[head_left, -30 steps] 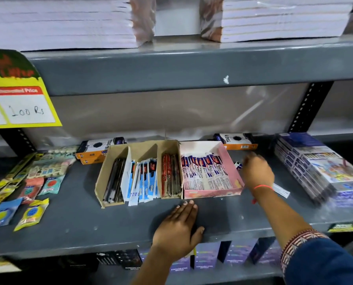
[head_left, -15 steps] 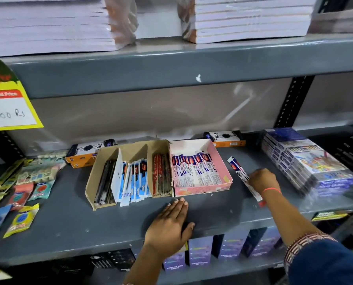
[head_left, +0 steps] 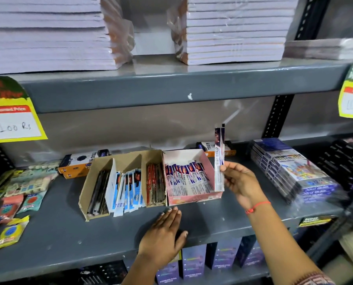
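Note:
My right hand (head_left: pixel 241 181) pinches a long narrow pen packet (head_left: pixel 219 159) and holds it upright just right of the pink box (head_left: pixel 194 199). That box holds a row of matching white, blue and red packets (head_left: pixel 187 175). Left of it stands a brown cardboard box (head_left: pixel 85 190) with dividers, holding dark pens, blue-and-white packets (head_left: pixel 128 188) and red packets (head_left: pixel 155 184). My left hand (head_left: pixel 163 235) rests flat, fingers straight, on the grey shelf (head_left: pixel 58 239) in front of the boxes.
Orange-and-black boxes (head_left: pixel 79 163) lie behind the cardboard box. Small sachets (head_left: pixel 9 233) litter the shelf's left end. A stack of wrapped blue packs (head_left: pixel 290 169) fills the right side. Paper stacks (head_left: pixel 233 29) sit on the upper shelf; yellow price tags (head_left: pixel 13 120) hang from it.
My right hand picked the pen packet up off the shelf to the right of the pink box and raised it upright. My left hand stayed flat on the shelf.

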Tool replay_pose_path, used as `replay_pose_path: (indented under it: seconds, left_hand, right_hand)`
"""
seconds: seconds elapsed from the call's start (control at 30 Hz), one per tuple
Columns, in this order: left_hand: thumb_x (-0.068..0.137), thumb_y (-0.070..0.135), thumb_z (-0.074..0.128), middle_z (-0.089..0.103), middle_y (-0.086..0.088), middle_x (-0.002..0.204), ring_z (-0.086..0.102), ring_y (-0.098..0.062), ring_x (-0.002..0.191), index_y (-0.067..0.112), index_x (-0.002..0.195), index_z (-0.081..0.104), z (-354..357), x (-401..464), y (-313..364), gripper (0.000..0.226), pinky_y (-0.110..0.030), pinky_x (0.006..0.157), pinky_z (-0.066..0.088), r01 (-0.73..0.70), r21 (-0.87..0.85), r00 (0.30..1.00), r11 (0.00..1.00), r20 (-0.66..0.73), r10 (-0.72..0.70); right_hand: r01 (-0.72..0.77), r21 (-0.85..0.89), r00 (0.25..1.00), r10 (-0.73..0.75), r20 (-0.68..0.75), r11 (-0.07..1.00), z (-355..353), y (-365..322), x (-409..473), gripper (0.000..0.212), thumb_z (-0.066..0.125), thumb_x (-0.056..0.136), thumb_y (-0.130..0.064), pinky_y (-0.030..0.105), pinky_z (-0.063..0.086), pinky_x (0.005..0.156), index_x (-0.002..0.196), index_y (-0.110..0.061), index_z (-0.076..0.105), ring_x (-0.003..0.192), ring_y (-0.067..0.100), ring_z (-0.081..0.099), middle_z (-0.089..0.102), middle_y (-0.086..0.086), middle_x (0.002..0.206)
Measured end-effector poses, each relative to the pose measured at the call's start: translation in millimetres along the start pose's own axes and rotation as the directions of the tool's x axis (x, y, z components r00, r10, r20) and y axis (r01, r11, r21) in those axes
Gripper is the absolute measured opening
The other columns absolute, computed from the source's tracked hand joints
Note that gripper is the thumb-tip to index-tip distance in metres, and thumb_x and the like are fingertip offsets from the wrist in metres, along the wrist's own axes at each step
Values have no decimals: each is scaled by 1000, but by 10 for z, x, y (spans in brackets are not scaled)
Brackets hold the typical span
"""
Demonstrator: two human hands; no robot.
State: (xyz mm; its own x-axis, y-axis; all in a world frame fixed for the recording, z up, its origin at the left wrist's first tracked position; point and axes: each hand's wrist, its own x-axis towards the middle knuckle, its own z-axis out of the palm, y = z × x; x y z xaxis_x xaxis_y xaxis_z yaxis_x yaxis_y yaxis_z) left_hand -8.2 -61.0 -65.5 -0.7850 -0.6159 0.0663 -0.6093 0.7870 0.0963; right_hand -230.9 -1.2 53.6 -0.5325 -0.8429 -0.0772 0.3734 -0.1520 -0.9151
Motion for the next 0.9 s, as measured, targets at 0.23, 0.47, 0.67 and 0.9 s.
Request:
replay_pose_path:
  seconds: [0.23, 0.47, 0.67, 0.9]
  left_hand:
    - [95, 55, 12, -1, 0, 156, -7, -13, 141, 18, 145, 0, -29, -5, 2, 64, -25, 109, -11, -3, -4, 1000, 1000, 13, 3]
    - [96, 52, 13, 1, -3, 156, -5, -15, 141, 15, 145, 2, -50, -15, 6, 63, -27, 111, -9, -4, 2, 1000, 1000, 11, 4]
    - [95, 52, 21, 11, -2, 156, 4, -14, 141, 17, 145, 9, -51, -23, 10, 62, -25, 110, -3, 8, -61, 999, 998, -38, -11]
    - [96, 51, 20, 11, 0, 156, 7, -13, 141, 17, 146, 9, -33, -23, 1, 61, -25, 111, 0, 11, -75, 999, 997, -37, -14]
  right_hand:
    - [-13, -30, 1000, 14, 17, 999, 61, 146, -54, 23, 58, 83, 7, 14, 52, 46, 71, -10, 68, 47, 7, 65, 75, -2, 57]
    - [-30, -83, 999, 29, -17, 996, 172, 161, 20, 21, 59, 81, 11, 14, 53, 44, 70, -6, 65, 43, 7, 63, 73, -1, 52]
    - [-39, -327, 987, -15, -161, 944, 372, 220, 306, 29, 63, 78, 13, 18, 50, 54, 64, -13, 61, 56, 13, 60, 68, 4, 60]
    - [-96, -881, 987, -67, -143, 463, 506, 492, 489, 21, 52, 85, -3, 37, 53, 91, 88, -9, 72, 99, 32, 64, 70, 18, 107]
